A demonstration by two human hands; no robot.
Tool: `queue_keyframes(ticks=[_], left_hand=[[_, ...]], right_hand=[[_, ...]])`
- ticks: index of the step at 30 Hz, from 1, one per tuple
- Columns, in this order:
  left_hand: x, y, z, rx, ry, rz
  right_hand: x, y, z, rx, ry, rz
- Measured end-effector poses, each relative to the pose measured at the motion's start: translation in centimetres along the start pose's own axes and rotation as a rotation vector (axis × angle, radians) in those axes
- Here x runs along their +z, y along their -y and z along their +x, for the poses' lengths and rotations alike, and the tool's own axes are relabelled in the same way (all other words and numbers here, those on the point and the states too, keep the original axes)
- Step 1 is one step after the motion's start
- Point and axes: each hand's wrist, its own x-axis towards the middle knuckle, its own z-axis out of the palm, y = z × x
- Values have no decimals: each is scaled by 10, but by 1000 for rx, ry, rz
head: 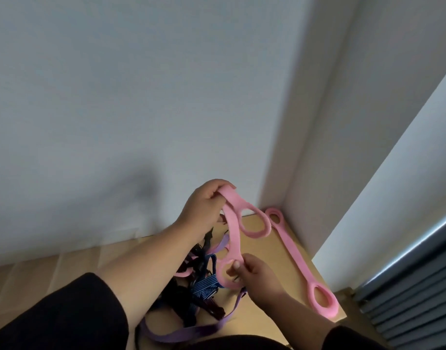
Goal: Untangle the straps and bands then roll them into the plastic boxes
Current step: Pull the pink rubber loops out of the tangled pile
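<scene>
Both hands, left hand [204, 205] and right hand [254, 274], grip one pink band [233, 223].

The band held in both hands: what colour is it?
Pink, plain, with no pattern; the held band shows best in the head view.

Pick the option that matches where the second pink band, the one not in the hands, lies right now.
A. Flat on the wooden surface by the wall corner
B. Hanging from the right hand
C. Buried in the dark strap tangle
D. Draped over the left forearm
A: the loose pink band lies stretched flat on the wooden surface, running from the wall corner, apart from both hands.
</scene>
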Motion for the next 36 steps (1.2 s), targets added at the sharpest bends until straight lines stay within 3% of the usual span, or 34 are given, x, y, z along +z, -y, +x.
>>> queue_keyframes(ticks=[6, 10, 15, 17, 21, 24, 27, 31, 36], left_hand=[[-21, 5, 20, -188, -88, -102], [-16, 9, 30, -108, -67, -72], [-2, 13, 41, -150, -107, -341], [6, 19, 45, -123, -104, -284], [39, 19, 46, -117, 79, -31], [71, 21, 53, -257, 216, 93], [93, 34, 69, -386, 274, 84], [114, 46, 86, -430, 418, 36], [141, 63, 116, -554, 334, -108]], right_hand=[[-2, -15, -18, 56, -64, 86], [-6, -25, -36, 120, -123, 96], [-20, -37, -61, 249, -226, 89], [-25, -47, -69, 298, -259, 104], [-35, -63, -84, 344, -281, 133], [-48, -69, -90, 352, -308, 169], [-65, -82, -92, 382, -342, 142], [-96, -101, -89, 398, -381, 142], [-135, -120, -81, 445, -389, 120]])
